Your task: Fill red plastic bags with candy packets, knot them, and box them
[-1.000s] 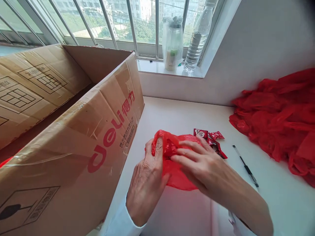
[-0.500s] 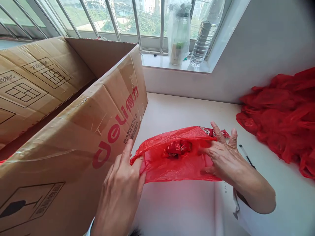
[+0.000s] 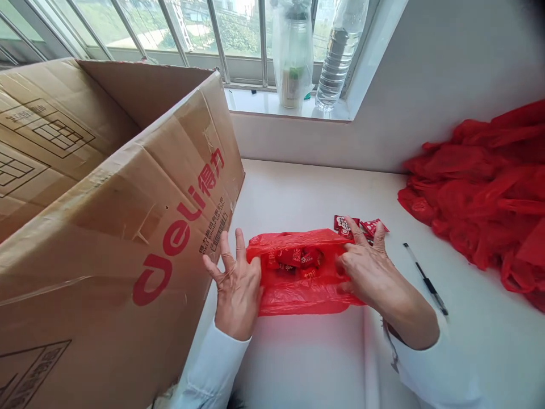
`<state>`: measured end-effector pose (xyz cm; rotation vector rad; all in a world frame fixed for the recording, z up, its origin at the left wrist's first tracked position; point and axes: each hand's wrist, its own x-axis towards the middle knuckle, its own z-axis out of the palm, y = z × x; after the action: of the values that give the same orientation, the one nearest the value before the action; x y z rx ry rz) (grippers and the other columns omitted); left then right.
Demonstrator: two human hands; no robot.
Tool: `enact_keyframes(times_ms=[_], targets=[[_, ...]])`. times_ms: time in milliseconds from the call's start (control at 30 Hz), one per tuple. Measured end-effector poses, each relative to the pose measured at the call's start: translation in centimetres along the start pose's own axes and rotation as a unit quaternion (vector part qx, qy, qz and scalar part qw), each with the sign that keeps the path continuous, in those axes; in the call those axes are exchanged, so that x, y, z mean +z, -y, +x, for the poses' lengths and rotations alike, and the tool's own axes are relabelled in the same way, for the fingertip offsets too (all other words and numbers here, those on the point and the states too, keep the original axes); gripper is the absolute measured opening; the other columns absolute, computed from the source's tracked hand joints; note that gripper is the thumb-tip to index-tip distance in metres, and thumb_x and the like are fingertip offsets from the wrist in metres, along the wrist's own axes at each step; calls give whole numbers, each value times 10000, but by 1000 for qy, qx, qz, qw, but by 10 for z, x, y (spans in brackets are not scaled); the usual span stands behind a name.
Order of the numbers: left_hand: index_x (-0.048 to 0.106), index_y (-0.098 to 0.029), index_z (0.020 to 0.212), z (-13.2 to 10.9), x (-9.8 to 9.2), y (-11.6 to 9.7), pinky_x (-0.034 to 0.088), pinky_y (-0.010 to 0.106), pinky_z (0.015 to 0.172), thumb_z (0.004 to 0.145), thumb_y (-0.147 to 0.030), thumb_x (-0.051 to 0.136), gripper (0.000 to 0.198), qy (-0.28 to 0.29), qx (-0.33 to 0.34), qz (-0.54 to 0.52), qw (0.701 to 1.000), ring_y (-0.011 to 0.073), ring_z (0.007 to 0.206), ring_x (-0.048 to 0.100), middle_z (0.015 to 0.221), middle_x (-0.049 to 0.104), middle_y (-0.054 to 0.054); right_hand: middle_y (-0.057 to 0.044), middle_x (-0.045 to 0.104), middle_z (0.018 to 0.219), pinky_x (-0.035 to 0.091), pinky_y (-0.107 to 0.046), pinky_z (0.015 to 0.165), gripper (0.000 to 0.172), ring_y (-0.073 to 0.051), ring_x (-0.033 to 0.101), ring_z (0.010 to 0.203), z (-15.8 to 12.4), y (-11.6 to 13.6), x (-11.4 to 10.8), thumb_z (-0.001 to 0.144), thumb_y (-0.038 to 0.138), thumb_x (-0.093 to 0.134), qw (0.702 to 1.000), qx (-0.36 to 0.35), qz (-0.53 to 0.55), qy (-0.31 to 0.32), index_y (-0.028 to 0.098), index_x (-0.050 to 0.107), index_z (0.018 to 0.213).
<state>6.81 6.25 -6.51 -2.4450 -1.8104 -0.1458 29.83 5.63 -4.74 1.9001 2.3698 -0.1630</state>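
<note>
A thin red plastic bag [image 3: 304,298] lies on the white surface in front of me, its mouth spread wide. Several red-wrapped packets [image 3: 300,258] show inside it. My left hand [image 3: 237,292] holds the bag's left rim between thumb and forefinger, the other fingers fanned out over the surface. At the right rim, my right hand [image 3: 366,267] has its lower fingers tucked inside the mouth and holds that side outward; its upper fingers stick out past the edge. Behind those fingers lie a few red printed packets [image 3: 374,227], outside the bag.
A large open cardboard box [image 3: 170,227] stands close on the left. A heap of red bags [image 3: 481,187] covers the right side, with a black pen [image 3: 426,278] nearer. On the windowsill [image 3: 255,102] are a water bottle [image 3: 336,62] and a bagged jar [image 3: 293,68].
My left hand has shifted its hold on the bag's left side and its fingers have spread. The mouth is narrower across, and more packets show inside. The view has turned slightly.
</note>
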Motion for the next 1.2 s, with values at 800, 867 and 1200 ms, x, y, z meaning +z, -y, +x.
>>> enact_keyframes(times_ms=[800,867,1200], targets=[[488,-184,1193,25,8,21,531,323,727,842,-238,435,359,-29,-42,-219,974,200,818,630,1062,547,73,-26,616,916,277,-564,1052,82,-220,505,961,19,27,-23,880,252,562,967,-222,85,-92,203,574,944],[476,-175,1229,26,7,21,533,336,753,847,-285,451,398,-33,-48,-217,974,222,879,626,1050,544,76,-27,635,947,326,-474,1018,176,-212,513,990,15,7,-39,849,339,616,957,-200,157,-137,201,573,950],[279,-208,1409,12,-1,10,555,347,747,821,-219,570,656,32,-51,-227,972,240,940,634,1201,476,101,-57,684,816,374,-299,610,232,-182,550,637,-5,-100,-34,839,369,502,975,118,134,-130,214,673,815]])
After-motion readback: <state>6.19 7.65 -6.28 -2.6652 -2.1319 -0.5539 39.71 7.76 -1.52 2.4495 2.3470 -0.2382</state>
